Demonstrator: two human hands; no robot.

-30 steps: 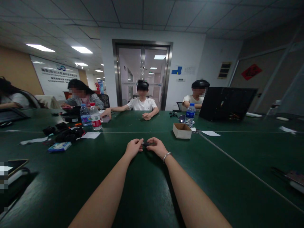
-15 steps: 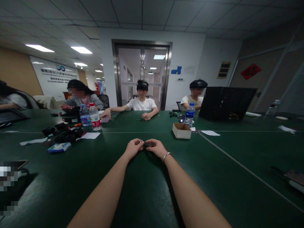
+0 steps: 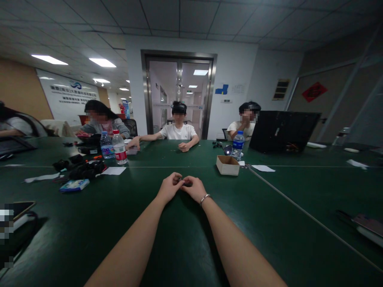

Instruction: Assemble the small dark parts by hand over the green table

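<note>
My left hand [image 3: 170, 188] and my right hand [image 3: 194, 189] meet above the green table, straight in front of me. Fingers and thumbs on both are curled and closed, with the tips touching around a small dark object [image 3: 187, 183]. Most of it is covered by the fingers, so its kind does not show. A silver bracelet [image 3: 205, 199] circles my right wrist. Closest to my right hand, further back, stands a small open cardboard box [image 3: 228, 168].
The green table [image 3: 119, 223] stretches all around. To the left are bottles [image 3: 120, 153], black gear [image 3: 86, 169] and a blue-white packet [image 3: 74, 185]. A blue-capped bottle [image 3: 238, 145] and a large black case [image 3: 284, 131] stand right. Several people sit across the table.
My hands have drawn closer together and turned inward, so the dark object between them is more hidden. Across the table, the person at right has raised a hand to the face.
</note>
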